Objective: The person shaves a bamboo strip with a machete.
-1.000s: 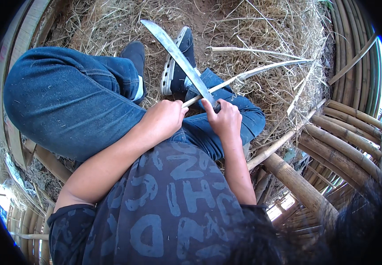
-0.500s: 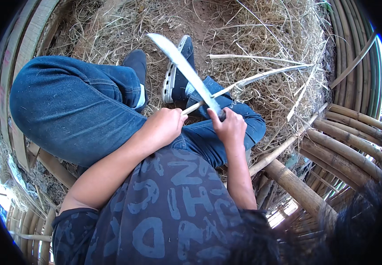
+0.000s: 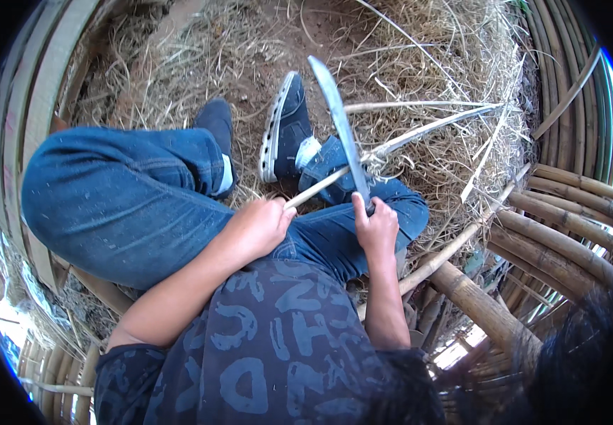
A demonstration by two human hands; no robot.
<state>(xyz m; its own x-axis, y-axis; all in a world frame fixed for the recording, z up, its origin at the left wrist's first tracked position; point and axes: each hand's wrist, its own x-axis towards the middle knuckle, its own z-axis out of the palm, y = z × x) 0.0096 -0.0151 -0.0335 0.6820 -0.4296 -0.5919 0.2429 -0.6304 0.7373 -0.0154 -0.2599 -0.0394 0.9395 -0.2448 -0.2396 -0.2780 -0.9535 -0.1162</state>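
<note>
My left hand (image 3: 260, 225) is closed around the near end of a thin pale strip, likely bamboo (image 3: 319, 185), which slants away to the right across my bent right leg. In my right hand (image 3: 376, 227) is the handle of a machete (image 3: 340, 117), thumb laid along its base. The long, slightly curved blade points up and away, crossing the strip and seeming to touch it. Curled shavings (image 3: 375, 166) cling to the strip just beyond the blade. Part of the handle is hidden by my fingers.
Dry shavings (image 3: 420, 64) cover the ground ahead, with loose strips (image 3: 406, 106) among them. Bamboo poles (image 3: 484, 304) stand close at my right, and wooden slats (image 3: 44, 78) at my left. My shoes (image 3: 283, 127) rest on the ground before me.
The machete has slid right and outward along the strip, and its blade now stands more upright. My right hand moved with it; my left hand shifted slightly down and left.
</note>
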